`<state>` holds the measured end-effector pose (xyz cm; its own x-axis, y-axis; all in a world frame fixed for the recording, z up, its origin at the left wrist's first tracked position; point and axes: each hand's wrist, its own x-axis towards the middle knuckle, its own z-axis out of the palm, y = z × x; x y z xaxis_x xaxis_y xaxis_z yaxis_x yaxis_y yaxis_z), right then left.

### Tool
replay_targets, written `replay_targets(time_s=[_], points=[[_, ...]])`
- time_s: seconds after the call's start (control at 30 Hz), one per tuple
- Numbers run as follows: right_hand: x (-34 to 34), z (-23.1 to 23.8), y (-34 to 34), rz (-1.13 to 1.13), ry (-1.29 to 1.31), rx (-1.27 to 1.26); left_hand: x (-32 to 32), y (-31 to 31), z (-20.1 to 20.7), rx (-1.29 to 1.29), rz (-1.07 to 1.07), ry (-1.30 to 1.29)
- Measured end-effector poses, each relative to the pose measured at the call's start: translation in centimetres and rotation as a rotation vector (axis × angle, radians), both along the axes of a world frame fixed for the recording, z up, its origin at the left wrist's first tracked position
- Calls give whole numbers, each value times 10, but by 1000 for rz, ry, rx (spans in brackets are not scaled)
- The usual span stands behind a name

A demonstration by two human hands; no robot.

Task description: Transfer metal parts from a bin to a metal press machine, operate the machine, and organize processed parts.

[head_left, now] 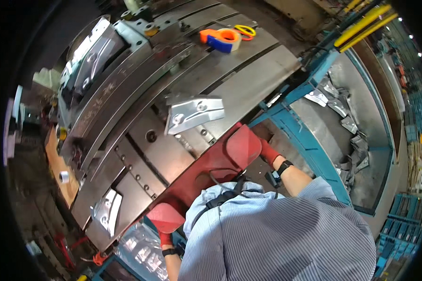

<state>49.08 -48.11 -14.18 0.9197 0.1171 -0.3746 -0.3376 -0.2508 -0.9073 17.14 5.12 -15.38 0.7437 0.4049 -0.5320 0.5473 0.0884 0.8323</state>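
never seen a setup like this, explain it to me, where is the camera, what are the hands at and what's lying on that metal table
There is no robot: a person works with their own hands. The one picture comes from a wide fisheye camera worn on the head, looking down, so straight edges bend near the rim. The left hand and right hand, both in red, are at two rounded red covers that hide the fingers, so whether anything is held cannot be told. On the slotted metal table are two silver shaped parts, a blue and orange tape dispenser and what looks like scissors. At right, a blue-framed bin holds more metal pieces.
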Motion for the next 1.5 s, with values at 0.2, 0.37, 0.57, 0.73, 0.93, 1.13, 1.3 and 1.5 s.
replay_targets(time_s=[0.2,0.37,0.57,0.73,0.93,1.13,1.3,1.5], points=[[0,23,-1,19,-11,-69,-2,8,-3,44,-31,15],[2,40,10,-63,171,170,-21,15,-7,82,-26,19],[3,46,3,-21,181,14,-8,4,5,155,-130,34],[-1,37,0,9,150,88,10,-9,45,467,-394,58],[30,34,-52,-7,207,-113,78,13,155,613,-290,326],[81,133,41,-62,-611,-652,166,56,280,914,-178,188],[125,170,129,341,-790,-857,299,51,371,1024,-158,-116],[148,175,177,700,-801,-975,421,83,388,1129,-78,-394]])
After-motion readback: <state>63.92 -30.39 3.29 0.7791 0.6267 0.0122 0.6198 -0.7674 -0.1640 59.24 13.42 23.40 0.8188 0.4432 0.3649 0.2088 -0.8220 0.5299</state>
